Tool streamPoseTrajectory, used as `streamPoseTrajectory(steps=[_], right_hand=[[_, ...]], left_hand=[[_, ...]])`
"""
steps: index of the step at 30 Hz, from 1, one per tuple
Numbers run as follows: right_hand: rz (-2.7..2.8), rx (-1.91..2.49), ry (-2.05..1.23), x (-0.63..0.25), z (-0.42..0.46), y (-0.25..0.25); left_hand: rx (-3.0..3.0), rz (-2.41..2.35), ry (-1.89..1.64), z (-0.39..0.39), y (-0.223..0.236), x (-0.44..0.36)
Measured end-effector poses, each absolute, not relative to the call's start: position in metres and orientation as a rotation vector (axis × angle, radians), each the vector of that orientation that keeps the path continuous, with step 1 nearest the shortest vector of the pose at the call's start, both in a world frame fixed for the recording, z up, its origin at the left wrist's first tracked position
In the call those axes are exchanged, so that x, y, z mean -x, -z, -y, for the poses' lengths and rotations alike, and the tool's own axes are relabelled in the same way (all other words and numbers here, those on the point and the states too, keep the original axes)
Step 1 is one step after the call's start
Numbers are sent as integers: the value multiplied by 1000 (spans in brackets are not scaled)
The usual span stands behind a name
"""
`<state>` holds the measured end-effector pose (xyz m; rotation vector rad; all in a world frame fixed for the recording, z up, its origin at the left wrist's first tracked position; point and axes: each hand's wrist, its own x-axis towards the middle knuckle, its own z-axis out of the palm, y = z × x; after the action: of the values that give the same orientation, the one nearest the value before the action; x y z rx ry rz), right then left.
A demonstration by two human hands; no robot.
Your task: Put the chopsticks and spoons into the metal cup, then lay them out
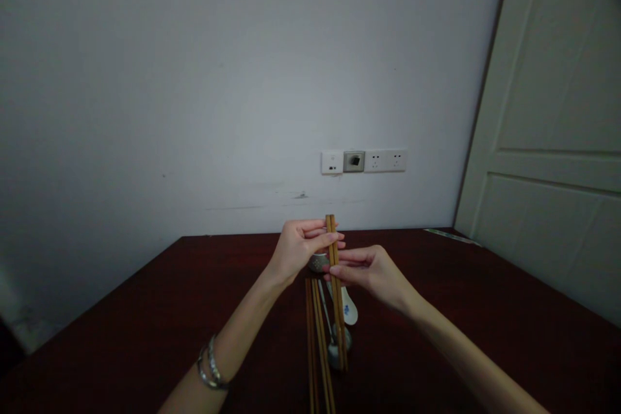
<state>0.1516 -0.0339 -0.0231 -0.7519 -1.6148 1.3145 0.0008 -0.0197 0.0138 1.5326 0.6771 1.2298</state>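
Observation:
A pair of wooden chopsticks (339,323) is held up side by side over the table, between both hands. My left hand (301,242), with a silver bangle on its arm, pinches them near the upper end. Just below, my right hand (366,270) grips the same pair between thumb and fingers. Under them lie more chopsticks (320,336), a white spoon with a blue pattern (349,309) and metal spoons (334,354), partly covered by the held pair. Behind the hands stands a grey patterned container (317,263), mostly hidden.
The dark red table (194,291) reaches to a pale wall with sockets (385,160). A thin flat strip (451,235) lies at the table's far right edge. A white door (553,142) stands on the right.

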Motion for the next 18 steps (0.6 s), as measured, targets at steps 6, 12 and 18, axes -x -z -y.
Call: streamPoseTrajectory(steps=[6, 12, 18], right_hand=[[1603, 744, -1319, -151, 33, 25], [1626, 743, -1303, -152, 31, 25], [1642, 759, -1261, -153, 29, 26]], left_hand=[[-1551, -691, -1241, 20, -15, -1], [-1546, -703, -1234, 22, -16, -1], [-1571, -699, -1245, 22, -16, -1]])
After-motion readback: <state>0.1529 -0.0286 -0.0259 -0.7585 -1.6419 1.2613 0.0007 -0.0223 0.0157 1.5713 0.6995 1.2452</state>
